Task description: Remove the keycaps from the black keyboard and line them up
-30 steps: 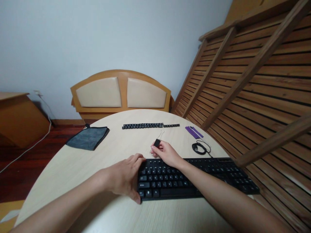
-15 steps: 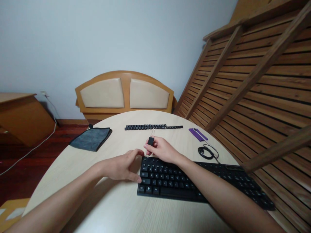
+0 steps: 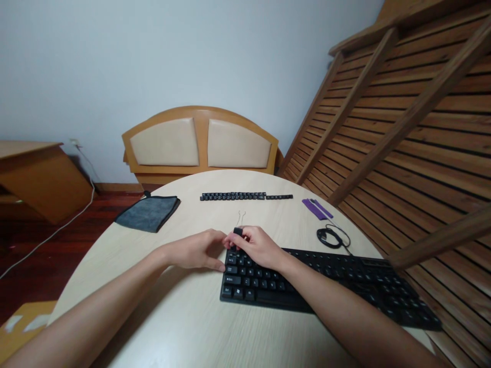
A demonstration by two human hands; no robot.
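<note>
My right hand is closed round the black handle of a wire keycap puller, above the upper left part of a black keyboard. The puller's two thin hooked wires point away from me. My left hand rests at the keyboard's left end, thumb against the side edge and apart from the fingers. Its fingertips meet those of my right hand, so what lies between them is hidden. Beyond the hands, loose black keycaps lie in rows on the round table.
A grey cloth lies at the left of the table. On the right are a purple cloth-like piece with a thin stick-like thing on it, and the coiled keyboard cable. A slatted wooden frame leans close along the right side.
My right hand has drawn the keycap puller nearer to me, away from the keycap rows. My left hand has slid a little up along the keyboard's edge. The view has shifted slightly.
</note>
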